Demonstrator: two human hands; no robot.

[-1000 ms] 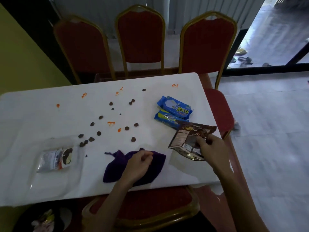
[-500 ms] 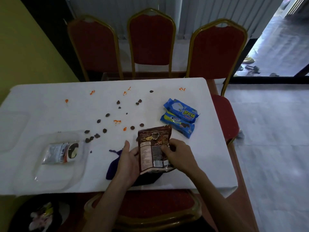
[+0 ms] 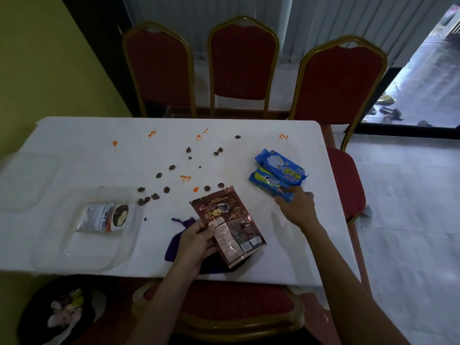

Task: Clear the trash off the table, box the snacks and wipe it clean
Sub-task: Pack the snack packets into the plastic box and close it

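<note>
Kind of place: a dining or function room; whether in a home or a hall cannot be told.
Chairs: banquet chairs (image 3: 242,61) with red padding and gold metal frames, two behind the table's far edge, one by its right edge, one at its near edge.
Table: a table (image 3: 74,150) under a plain white cover.
Food traces: brown crumbs (image 3: 171,167) and orange smears (image 3: 185,178) across the middle; blue biscuit packets (image 3: 281,168) near the right edge; a brown snack pouch (image 3: 231,220) over the near side; a clear plastic box (image 3: 82,245) by the near left corner.
Walls: a yellow wall (image 3: 49,58) at left, pale curtains (image 3: 311,21) behind the chairs.
Floor: a pale tiled floor (image 3: 410,220).
Doorway: a glass doorway (image 3: 423,83) at far right, footwear (image 3: 388,112) on the ground beyond it.
Bin: a black bin (image 3: 37,319) holding rubbish, on the floor below the near left corner.
</note>
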